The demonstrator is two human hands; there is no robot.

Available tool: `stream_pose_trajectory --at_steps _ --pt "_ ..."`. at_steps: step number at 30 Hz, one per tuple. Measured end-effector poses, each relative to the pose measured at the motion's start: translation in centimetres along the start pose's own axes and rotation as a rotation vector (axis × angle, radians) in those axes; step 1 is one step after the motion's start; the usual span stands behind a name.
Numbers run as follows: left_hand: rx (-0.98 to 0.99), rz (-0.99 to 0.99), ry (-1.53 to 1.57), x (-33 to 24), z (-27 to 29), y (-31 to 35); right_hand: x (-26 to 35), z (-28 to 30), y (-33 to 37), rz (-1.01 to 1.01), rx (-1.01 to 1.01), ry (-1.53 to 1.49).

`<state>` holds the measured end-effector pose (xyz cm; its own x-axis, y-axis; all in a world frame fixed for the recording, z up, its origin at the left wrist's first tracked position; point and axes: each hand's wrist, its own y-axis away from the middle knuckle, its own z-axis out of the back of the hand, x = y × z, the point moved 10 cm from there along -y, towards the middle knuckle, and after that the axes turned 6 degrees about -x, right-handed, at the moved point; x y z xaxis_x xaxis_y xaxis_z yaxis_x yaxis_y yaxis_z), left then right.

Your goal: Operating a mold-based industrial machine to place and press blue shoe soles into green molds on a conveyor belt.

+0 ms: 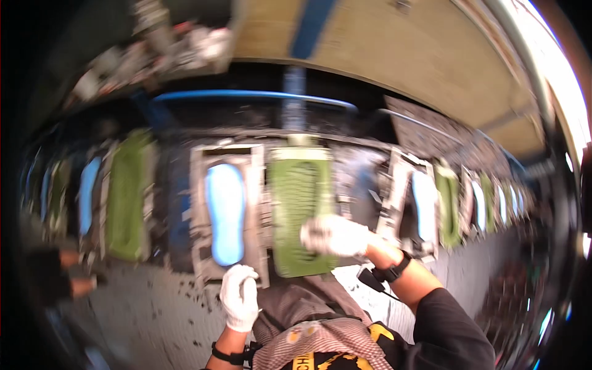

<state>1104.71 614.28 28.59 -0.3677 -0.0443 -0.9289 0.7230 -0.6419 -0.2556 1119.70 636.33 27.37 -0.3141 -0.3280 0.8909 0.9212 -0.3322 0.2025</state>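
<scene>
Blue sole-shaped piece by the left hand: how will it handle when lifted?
The blue sole-shaped piece looks smooth and bright, so possibly slippery. Its long, broad outline, lying in the gray frame, suggests it probably won't roll.

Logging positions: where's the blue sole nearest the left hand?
In the head view, the blue sole lies left of centre, beyond the left hand, left of the central green plate.
</scene>
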Motion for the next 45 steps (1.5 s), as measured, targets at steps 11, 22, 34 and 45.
stream_pose_trajectory --at_steps 11,22,34,45 --pt "0.876 -0.633 0.081 -14.2 -33.4 13.8 -16.8 21.1 23.7 -0.503 -0.769 1.095" --pt "0.506 0.091 -0.275 -6.1 -39.9 12.9 -24.9 27.8 24.4 -0.378 -0.898 0.671" --pt "0.751 0.525 -0.068 -5.7 -51.3 23.3 -15.6 29.9 25.4 -0.273 -0.524 0.476" --pt "0.251 -0.108 -0.313 -11.4 -51.5 19.1 -21.7 23.8 31.4 0.101 -0.750 0.540"
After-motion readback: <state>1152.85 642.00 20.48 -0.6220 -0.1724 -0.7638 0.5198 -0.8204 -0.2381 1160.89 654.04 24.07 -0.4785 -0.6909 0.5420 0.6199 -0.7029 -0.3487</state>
